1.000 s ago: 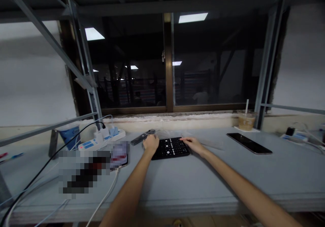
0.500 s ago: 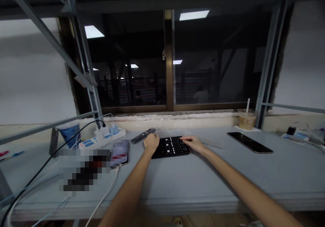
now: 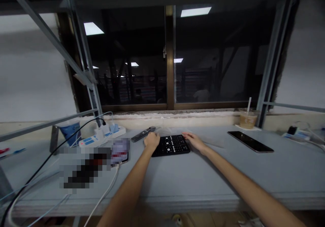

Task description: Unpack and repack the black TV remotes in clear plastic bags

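Observation:
Several black remote-like panels with white and grey buttons (image 3: 175,145) lie side by side on the grey-blue table, mid-view. My left hand (image 3: 152,140) rests with curled fingers at their upper left edge; what it grips, if anything, is hidden. At their right edge is my right hand (image 3: 195,141), its fingers stretched toward the upper right corner and slightly apart, holding nothing visible. Another dark remote (image 3: 143,134) lies behind and left of my left hand. Clear plastic film (image 3: 213,141) lies behind the panels and my right hand.
A black phone (image 3: 250,141) and a cup with a straw (image 3: 247,119) stand on the right of the table (image 3: 182,183). On the left are a white power strip (image 3: 88,141), cables, a blue cup (image 3: 69,132) and a partly blurred phone (image 3: 120,151).
My right hand's fingers have shifted up slightly and off the panels' top right part, opening a little. My left hand stays at the left edge. The view has tilted slightly.

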### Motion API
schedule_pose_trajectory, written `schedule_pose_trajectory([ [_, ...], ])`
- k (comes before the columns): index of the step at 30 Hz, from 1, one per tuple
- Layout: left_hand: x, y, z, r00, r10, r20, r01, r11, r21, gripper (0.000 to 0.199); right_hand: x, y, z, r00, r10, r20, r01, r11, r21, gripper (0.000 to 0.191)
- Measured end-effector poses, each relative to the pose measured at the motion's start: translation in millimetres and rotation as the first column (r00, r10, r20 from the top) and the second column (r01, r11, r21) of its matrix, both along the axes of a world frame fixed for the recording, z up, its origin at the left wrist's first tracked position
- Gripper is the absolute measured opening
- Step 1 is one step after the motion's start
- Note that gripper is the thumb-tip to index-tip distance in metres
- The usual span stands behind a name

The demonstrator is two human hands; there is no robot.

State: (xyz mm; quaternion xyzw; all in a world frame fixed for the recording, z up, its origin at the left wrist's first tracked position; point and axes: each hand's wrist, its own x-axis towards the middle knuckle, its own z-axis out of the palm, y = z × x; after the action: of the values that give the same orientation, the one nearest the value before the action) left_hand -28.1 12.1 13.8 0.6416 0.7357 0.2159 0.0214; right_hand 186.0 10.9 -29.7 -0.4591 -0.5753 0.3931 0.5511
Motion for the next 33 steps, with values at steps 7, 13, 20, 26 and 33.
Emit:
schedule_pose_trajectory([
  [7, -0.5, 0.7, -0.8, 1.0, -0.002, 0.002, 0.002, 1.0, 0.001, 0.034, 1.7, 6.8, -5.0, 0.999, 0.034, -0.037, -0.034, 0.999, -0.015, 0.021],
  [13, 0.0, 0.9, -0.8, 1.0, 0.003, 0.003, -0.003, 1.0, 0.001, 0.035, 0.9, 9.6, -6.2, 0.999, 0.032, -0.029, -0.032, 0.999, 0.002, 0.017],
  [20, 0.1, 1.9, -1.6, 1.0, 0.006, 0.004, -0.006, 1.0, 0.002, 0.037, -0.4, 3.0, -1.0, 0.999, 0.032, -0.006, -0.032, 0.999, 0.015, 0.021],
  [26, -0.1, 1.1, -1.4, 1.0, 0.007, 0.0, -0.007, 1.0, 0.007, 0.038, -1.3, -4.3, 4.7, 0.999, 0.018, 0.03, -0.018, 1.0, 0.008, 0.022],
  [33, 0.0, 0.0, -0.9, 1.0, 0.008, -0.001, -0.008, 1.0, 0.006, 0.037, -1.6, 1.6, 0.5, 1.0, -0.003, 0.011, 0.003, 1.0, 0.018, 0.021],
])
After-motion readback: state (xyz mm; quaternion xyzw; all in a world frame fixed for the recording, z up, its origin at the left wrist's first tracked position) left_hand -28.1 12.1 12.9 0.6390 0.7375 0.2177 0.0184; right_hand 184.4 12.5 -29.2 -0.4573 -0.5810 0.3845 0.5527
